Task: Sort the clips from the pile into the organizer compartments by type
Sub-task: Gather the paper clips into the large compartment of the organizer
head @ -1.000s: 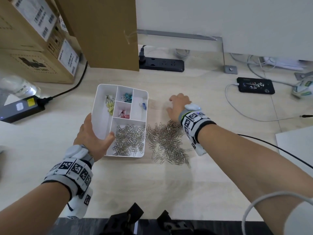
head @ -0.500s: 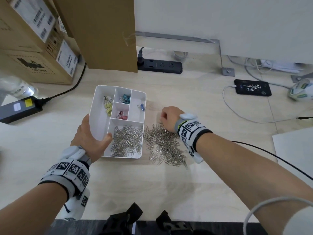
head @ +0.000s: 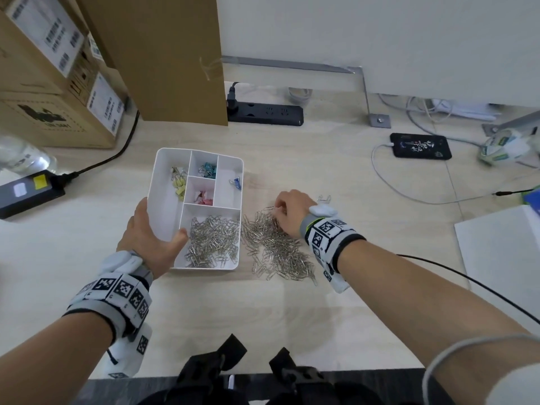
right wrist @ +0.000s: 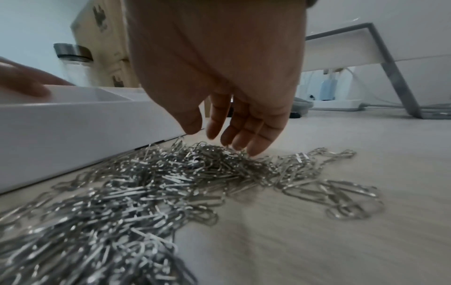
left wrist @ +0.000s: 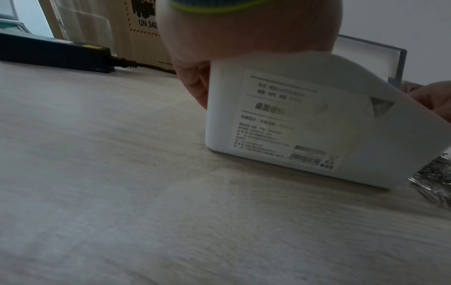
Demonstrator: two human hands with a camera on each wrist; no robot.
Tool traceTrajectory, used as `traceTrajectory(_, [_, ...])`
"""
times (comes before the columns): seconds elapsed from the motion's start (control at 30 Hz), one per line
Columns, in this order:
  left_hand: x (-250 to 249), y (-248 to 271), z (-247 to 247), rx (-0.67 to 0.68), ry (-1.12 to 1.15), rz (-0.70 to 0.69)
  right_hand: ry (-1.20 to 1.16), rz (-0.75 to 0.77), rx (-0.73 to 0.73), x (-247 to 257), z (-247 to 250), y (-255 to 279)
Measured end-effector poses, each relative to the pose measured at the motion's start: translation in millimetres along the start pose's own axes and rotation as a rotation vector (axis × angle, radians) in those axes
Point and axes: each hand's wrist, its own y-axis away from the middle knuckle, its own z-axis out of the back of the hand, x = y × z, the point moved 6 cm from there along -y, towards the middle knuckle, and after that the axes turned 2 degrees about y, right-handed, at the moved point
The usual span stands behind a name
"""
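Note:
A white organizer (head: 163, 206) lies left of centre. My left hand (head: 149, 235) grips its near left corner, with the thumb inside the rim. The labelled underside (left wrist: 305, 119) shows in the left wrist view, so the organizer seems tipped up on its left side. Silver paper clips (head: 213, 241) fill the near compartment. Yellow (head: 179, 184), teal (head: 208, 169), pink (head: 204, 198) and blue binder clips (head: 236, 182) sit in separate compartments. A pile of silver paper clips (head: 277, 249) (right wrist: 146, 183) lies just right of the organizer. My right hand (head: 289, 214) (right wrist: 234, 138) touches the pile's far end with straight fingers.
Cardboard boxes (head: 58, 83) stand at the back left, with a black power brick (head: 29, 191) and cable in front of them. A power strip (head: 266, 114) lies at the back, a charging phone (head: 420, 146) to the right. A white sheet (head: 496, 252) lies at the right edge.
My right hand has drawn back from the bare table beyond the pile onto the pile's far end. The left hand keeps its grip on the organizer.

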Motion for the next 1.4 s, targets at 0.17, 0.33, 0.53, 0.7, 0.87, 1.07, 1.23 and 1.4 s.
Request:
traceTrajectory(0.17, [-3.5, 0.0, 0.3, 0.019, -0.01, -0.025, 0.007, -0.311, -0.153, -61.7, 28.9, -0.6])
traceTrajectory(0.33, [-2.8, -0.9, -0.9, 0.021, -0.013, -0.044, 0.002, -0.464, -0.09, -96.5, 28.2, -0.3])
traceTrajectory(0.53, [-1.0, -1.1, -1.5, 0.033, -0.022, -0.019, -0.133, -0.258, -0.091, -47.9, 3.2, 3.0])
traceTrajectory(0.7, [-0.3, -1.5, -1.7, 0.03, -0.013, -0.018, -0.171, -0.122, -0.024, -15.6, -7.6, 9.0])
traceTrajectory(0.87, [0.5, -1.7, -2.1, 0.034, -0.001, -0.02, -0.07, -0.251, -0.099, -28.5, 18.0, -9.7])
traceTrajectory(1.07, [-1.0, 1.2, -0.8, 0.022, -0.01, -0.005, -0.041, -0.153, -0.018, -14.3, 0.4, -10.1])
traceTrajectory(1.23, [-1.0, 1.5, -0.2, 0.02, -0.007, -0.004, -0.047, -0.011, 0.063, 7.8, -22.7, 10.7])
traceTrajectory(1.4, [-0.6, 1.6, -0.5, 0.021, -0.018, -0.009, 0.214, 0.075, 0.101, 12.8, -32.5, 34.9])
